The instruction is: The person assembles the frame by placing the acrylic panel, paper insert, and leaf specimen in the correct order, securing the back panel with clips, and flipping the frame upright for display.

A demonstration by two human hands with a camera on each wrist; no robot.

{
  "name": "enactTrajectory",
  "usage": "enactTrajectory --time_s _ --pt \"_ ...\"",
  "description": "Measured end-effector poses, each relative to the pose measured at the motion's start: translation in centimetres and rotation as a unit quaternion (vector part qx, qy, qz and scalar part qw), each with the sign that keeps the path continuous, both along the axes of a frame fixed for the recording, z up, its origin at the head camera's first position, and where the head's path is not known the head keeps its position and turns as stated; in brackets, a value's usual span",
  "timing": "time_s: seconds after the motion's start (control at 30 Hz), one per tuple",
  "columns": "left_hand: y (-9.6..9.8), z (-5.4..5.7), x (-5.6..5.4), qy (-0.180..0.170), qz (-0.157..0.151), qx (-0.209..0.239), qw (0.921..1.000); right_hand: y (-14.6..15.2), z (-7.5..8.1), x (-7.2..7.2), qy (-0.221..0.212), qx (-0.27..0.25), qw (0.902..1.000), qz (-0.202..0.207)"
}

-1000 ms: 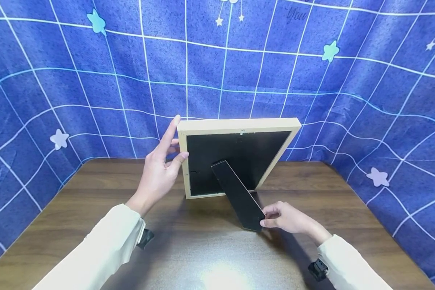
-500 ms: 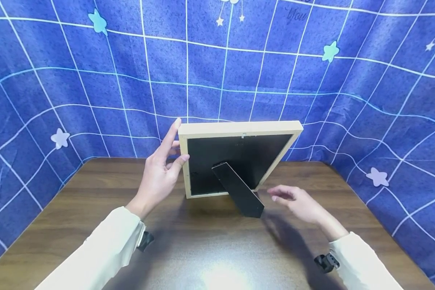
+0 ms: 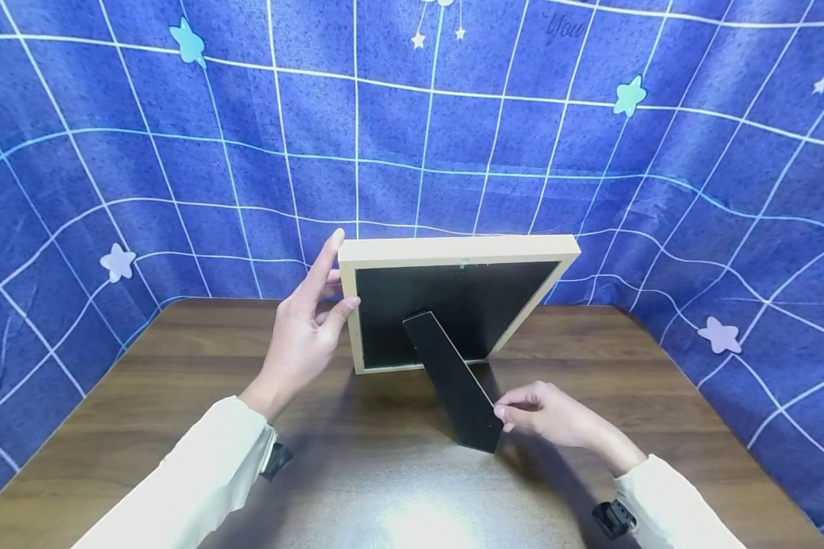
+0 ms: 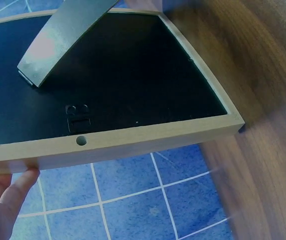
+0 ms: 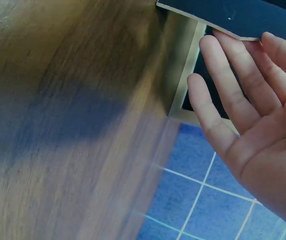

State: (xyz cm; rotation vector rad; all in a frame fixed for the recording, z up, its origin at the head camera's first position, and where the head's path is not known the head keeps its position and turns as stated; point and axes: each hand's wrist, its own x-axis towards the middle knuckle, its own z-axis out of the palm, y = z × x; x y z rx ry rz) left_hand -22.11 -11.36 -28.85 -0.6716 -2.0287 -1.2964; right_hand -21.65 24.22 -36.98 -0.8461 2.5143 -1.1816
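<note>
A picture frame [image 3: 456, 248] with a pale wooden border stands leaning on the table, its black backing [image 3: 384, 305] towards me. From the backing, a black easel leg [image 3: 449, 381] slants out and down to the right. My left hand [image 3: 304, 324] grips the frame's left side, thumb on the back border and fingers behind. Near the leg's free end, my right hand [image 3: 549, 415] pinches its right edge between thumb and fingers. In the right wrist view, thumb and fingertips meet at the leg's edge [image 5: 228, 17], while the other fingers [image 5: 208, 105] are extended.
The brown wood-grain table [image 3: 199, 358] lies under everything. A blue curtain [image 3: 247, 152] with a white grid and stars hangs behind and along both sides. A dark device [image 3: 614, 518] sits at the right wrist, another [image 3: 275, 461] at the left.
Half a second ago my right hand was off the leg, which stood nearer the frame. Now the hand pinches it again, and its end is farther out towards me. The left hand keeps its grip.
</note>
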Motion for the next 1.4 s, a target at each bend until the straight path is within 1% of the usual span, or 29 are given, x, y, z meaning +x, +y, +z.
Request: enactTrajectory --time_s 0.07,0.1,0.13,0.17,0.2,0.23,0.27,0.3,0.33,0.37,0.4,0.43,0.47,0.5,0.57,0.63,0.73,0.83,0.93,1.03,1.1,1.27,1.4 --pt "0.0 0.0 0.0 -0.002 -0.004 0.002 1.0 0.1 0.3 0.1 0.023 0.011 0.9996 -0.006" --pt "0.1 0.0 0.0 -0.003 -0.006 0.003 1.0 0.1 0.5 0.2 0.048 0.019 0.9985 -0.021" --pt "0.1 0.0 0.0 -0.005 -0.007 0.005 0.9999 0.1 0.7 0.2 0.075 0.016 0.9961 -0.044" --pt "0.1 0.0 0.0 -0.008 -0.008 0.006 0.9999 0.2 1.0 0.2 0.108 0.009 0.9913 -0.075" --pt "0.1 0.0 0.0 -0.009 -0.008 0.007 0.9999 0.2 1.3 0.2 0.147 -0.004 0.9822 -0.117" --pt "0.1 0.0 0.0 -0.01 -0.006 0.006 0.9999 0.1 1.7 0.1 0.183 -0.022 0.9688 -0.166" --pt "0.1 0.0 0.1 -0.01 -0.005 0.007 0.9999 0.0 2.2 0.0 0.213 -0.048 0.9516 -0.217" --pt "0.1 0.0 0.1 -0.01 -0.005 0.007 0.9999 -0.1 2.8 -0.1 0.236 -0.079 0.9321 -0.264" --pt "0.1 0.0 0.1 -0.009 -0.006 0.009 0.9999 -0.3 3.3 -0.1 0.249 -0.119 0.9135 -0.299" --pt "0.1 0.0 0.1 -0.008 -0.006 0.01 0.9999 -0.5 3.9 -0.2 0.261 -0.153 0.8961 -0.324" --pt "0.0 -0.1 0.2 -0.006 -0.006 0.01 0.9999 -0.7 4.5 -0.2 0.267 -0.184 0.8826 -0.34" --pt "0.0 -0.1 0.2 -0.004 -0.006 0.01 0.9999 -1.1 5.0 -0.1 0.265 -0.211 0.8751 -0.345" --pt "0.0 -0.1 0.2 -0.002 -0.007 0.011 0.9999 -1.4 5.4 0.0 0.261 -0.235 0.8713 -0.343" --pt "0.1 -0.1 0.3 -0.001 -0.007 0.012 0.9999 -1.7 5.8 0.1 0.255 -0.249 0.8715 -0.336" --pt "0.1 -0.1 0.4 0.0 -0.011 0.015 0.9998 -2.4 6.4 0.4 0.247 -0.253 0.8753 -0.33" --pt "0.3 -0.1 0.5 -0.001 -0.016 0.018 0.9997 -3.0 6.7 0.6 0.237 -0.244 0.8795 -0.333" --pt "0.5 -0.1 0.7 -0.003 -0.021 0.019 0.9996 -3.4 7.0 0.7 0.231 -0.227 0.8823 -0.342" --pt "0.7 -0.1 1.1 0.0 -0.016 0.009 0.9998 -3.4 7.2 0.5 0.222 -0.226 0.8839 -0.344" --pt "1.0 -0.1 1.5 0.006 -0.011 0.0 0.9999 -3.1 7.4 0.2 0.213 -0.212 0.8873 -0.35" --pt "1.3 -0.2 1.9 0.021 -0.013 -0.005 0.9997 -2.9 7.6 -0.2 0.204 -0.195 0.892 -0.353" --pt "1.6 -0.2 2.1 0.037 -0.02 -0.008 0.9991 -2.7 7.7 -0.6 0.193 -0.195 0.8973 -0.346" --pt "2.4 -0.4 2.5 0.073 -0.041 -0.02 0.9963 -2.3 8.2 -1.6 0.156 -0.224 0.908 -0.318" --pt "3.1 -0.4 3.0 0.092 -0.043 -0.038 0.9941 -1.9 8.7 -2.6 0.128 -0.24 0.9141 -0.301"
